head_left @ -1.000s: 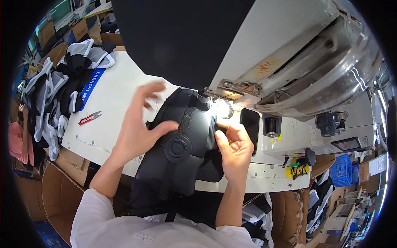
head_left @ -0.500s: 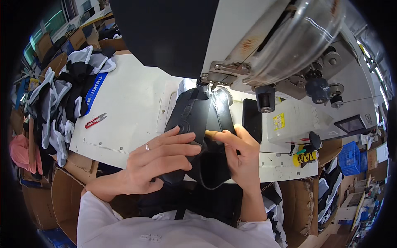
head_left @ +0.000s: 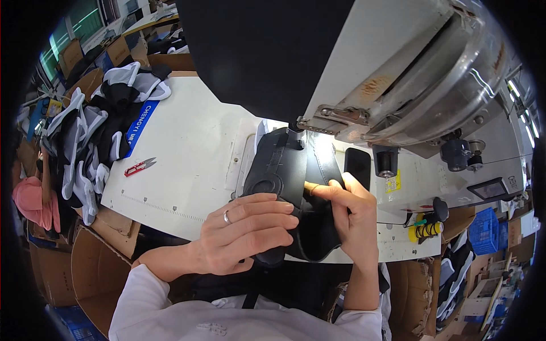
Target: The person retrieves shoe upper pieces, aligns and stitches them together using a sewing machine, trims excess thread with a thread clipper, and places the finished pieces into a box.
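Note:
A black leather-like shoe upper [head_left: 274,165] lies under the sewing machine's head, with a stitched line along its lit right part. My left hand [head_left: 244,230], a ring on one finger, is laid across its left panel. The fingers are close together and bent over the panel, with the thumb tucked low at its side. My right hand [head_left: 350,207] pinches the right part of the upper, its index finger reaching into the fold between the two panels. The needle [head_left: 301,129] area is mostly hidden behind the machine head [head_left: 392,85].
Red-handled thread snips [head_left: 139,166] lie on the white table [head_left: 182,136]. Black, grey and white shoe pieces [head_left: 79,142] are heaped at the left. A black phone [head_left: 357,167] rests beside the machine. Cardboard boxes [head_left: 94,267] flank me; someone in pink [head_left: 35,199] is at far left.
The whole view has shifted, so the machine and table sit farther right and lower. Both hands stay on the shoe upper, the left one lying a little closer to the right.

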`<state>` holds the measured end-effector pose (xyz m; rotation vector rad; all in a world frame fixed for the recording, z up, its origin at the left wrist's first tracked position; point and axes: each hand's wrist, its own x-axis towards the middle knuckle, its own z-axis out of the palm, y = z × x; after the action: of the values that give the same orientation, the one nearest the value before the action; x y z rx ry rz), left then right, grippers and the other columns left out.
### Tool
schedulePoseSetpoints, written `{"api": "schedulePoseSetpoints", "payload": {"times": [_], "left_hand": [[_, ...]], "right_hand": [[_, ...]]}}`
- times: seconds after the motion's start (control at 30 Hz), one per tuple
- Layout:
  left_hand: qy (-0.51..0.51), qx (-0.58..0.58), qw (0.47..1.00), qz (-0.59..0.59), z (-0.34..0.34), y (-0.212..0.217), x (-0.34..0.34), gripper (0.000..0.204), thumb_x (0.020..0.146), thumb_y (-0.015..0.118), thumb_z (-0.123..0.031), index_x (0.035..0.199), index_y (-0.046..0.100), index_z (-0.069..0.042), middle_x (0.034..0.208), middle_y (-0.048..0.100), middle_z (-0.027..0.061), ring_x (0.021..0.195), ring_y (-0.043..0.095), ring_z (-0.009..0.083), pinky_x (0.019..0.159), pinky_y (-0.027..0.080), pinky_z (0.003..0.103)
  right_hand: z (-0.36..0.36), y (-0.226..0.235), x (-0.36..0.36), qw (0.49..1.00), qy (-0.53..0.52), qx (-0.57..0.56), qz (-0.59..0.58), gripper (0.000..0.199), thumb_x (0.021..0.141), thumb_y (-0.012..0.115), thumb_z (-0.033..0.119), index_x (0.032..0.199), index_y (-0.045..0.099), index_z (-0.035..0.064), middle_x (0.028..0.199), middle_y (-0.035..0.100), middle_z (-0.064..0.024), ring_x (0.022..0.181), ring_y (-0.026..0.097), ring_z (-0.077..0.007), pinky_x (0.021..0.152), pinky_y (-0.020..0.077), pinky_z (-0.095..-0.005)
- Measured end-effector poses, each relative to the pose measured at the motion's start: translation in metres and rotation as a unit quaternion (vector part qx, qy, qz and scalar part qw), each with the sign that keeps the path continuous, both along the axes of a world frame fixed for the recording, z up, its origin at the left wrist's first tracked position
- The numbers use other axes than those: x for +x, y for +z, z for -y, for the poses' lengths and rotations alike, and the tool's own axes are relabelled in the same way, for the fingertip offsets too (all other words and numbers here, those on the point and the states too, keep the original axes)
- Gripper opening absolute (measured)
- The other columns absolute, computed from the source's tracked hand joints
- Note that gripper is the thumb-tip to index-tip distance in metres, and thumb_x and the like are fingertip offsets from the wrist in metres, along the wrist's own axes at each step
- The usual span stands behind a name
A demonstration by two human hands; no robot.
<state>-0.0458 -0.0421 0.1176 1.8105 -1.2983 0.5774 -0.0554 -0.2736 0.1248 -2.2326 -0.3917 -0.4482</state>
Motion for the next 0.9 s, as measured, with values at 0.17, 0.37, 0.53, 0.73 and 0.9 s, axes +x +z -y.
{"api": "schedulePoseSetpoints", "payload": {"times": [0.17,0.37,0.53,0.73,0.9], "left_hand": [[0.007,-0.002,1.0,0.005,0.002,-0.002,0.008,0.036,0.069,0.071,-0.001,0.103,0.063,-0.005,0.112,0.069,0.0126,0.108,0.065,0.0327,0.098,0.05,0.047],[0.019,-0.007,1.0,0.005,0.01,-0.002,0.016,0.035,0.067,0.065,0.008,0.1,0.062,-0.004,0.109,0.069,0.0128,0.107,0.065,0.0334,0.097,0.05,0.047],[0.034,-0.038,0.999,-0.003,0.014,-0.006,0.024,0.051,0.049,0.048,0.011,0.096,0.065,0.001,0.106,0.068,0.0122,0.108,0.064,0.0323,0.098,0.051,0.046],[-0.005,-0.076,0.994,-0.078,0.013,-0.01,0.024,0.055,0.048,0.047,0.013,0.099,0.063,0.002,0.107,0.068,0.0157,0.108,0.064,0.0351,0.099,0.048,0.048],[-0.007,-0.13,0.987,-0.091,0.015,-0.013,0.023,0.055,0.051,0.042,0.017,0.101,0.061,0.004,0.106,0.068,0.0203,0.107,0.064,0.0369,0.101,0.046,0.05]], "right_hand": [[0.003,0.001,0.011,1.0,0.009,0.003,-0.015,0.035,0.081,0.052,-0.009,0.104,0.074,0.0062,0.068,0.049,-0.0135,0.06,0.047,-0.0242,0.059,0.0376,-0.0332],[0.008,0.001,0.023,0.999,0.023,0.021,-0.013,0.031,0.083,0.052,-0.008,0.103,0.073,0.0039,0.077,0.057,-0.0127,0.066,0.052,-0.0183,0.061,0.0387,-0.0277],[0.016,-0.005,0.027,0.98,-0.032,0.144,-0.131,0.023,0.084,0.059,-0.002,0.102,0.073,0.0009,0.076,0.062,-0.0041,0.061,0.05,-0.009,0.057,0.0386,-0.0272],[0.009,-0.016,0.021,0.95,0.093,0.243,-0.172,0.022,0.085,0.065,0.006,0.106,0.067,-0.0013,0.104,0.07,-0.006,0.101,0.062,-0.0129,0.095,0.0449,-0.029],[0.009,-0.022,0.02,0.986,0.083,0.145,0.013,0.025,0.088,0.055,-0.003,0.108,0.069,0.0034,0.087,0.073,-0.0095,0.068,0.066,-0.0159,0.068,0.0501,-0.0257]]}}
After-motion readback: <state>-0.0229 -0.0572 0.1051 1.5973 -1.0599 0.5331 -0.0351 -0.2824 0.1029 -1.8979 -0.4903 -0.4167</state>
